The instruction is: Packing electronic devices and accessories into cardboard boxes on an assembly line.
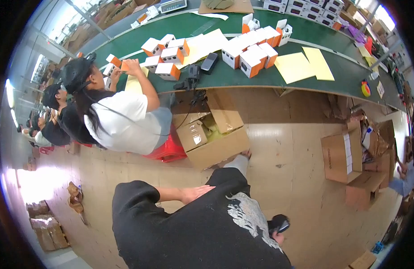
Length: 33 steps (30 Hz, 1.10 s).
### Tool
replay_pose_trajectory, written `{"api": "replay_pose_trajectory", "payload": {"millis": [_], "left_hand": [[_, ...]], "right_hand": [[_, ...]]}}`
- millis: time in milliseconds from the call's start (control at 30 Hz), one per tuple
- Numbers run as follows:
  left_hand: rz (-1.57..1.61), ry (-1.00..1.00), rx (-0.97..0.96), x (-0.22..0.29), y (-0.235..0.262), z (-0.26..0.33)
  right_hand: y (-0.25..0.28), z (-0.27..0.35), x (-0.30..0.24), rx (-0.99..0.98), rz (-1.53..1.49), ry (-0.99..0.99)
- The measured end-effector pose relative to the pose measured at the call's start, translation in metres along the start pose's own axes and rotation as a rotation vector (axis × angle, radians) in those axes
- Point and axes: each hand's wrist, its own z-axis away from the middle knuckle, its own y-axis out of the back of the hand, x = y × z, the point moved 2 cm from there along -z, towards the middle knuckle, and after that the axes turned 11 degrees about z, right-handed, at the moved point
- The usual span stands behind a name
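Observation:
My left hand (196, 193) lies flat against the front of my black shirt (184, 233), its fingers stretched out and nothing in them. Lower right, beside the pale print on the shirt, my right hand (278, 237) is partly hidden by cloth. It is closed on a black object with a glossy face (278, 223), whose kind I cannot make out. Ahead of me an open cardboard box (218, 150) stands on the floor by the table, with yellowish material inside.
The green table (256, 81) bears white-and-orange boxes (172, 55), yellow sheets (294, 67) and a black device (209, 62) with cables. At left a person in white (119, 119) sits on a red stool (169, 148), handling a box. Large cartons (343, 154) stand at right.

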Motion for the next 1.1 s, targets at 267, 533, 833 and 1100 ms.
{"api": "replay_pose_trajectory", "payload": {"millis": [267, 533, 833, 1100], "left_hand": [[-0.035, 0.144, 0.045, -0.042, 0.109, -0.130], [-0.795, 0.233, 0.375, -0.009, 0.297, -0.239], [-0.464, 0.475, 1.756, -0.004, 0.482, -0.369], [-0.357, 0.771, 1.846, -0.036, 0.499, -0.400]], "right_hand": [[0.266, -0.222, -0.152, 0.507, -0.131, 0.148], [0.475, -0.398, -0.325, 0.658, -0.196, 0.468], [0.621, -0.543, -0.555, 0.709, -0.094, 0.905], [0.611, -0.633, -0.663, 0.558, -0.023, 1.113]]}}
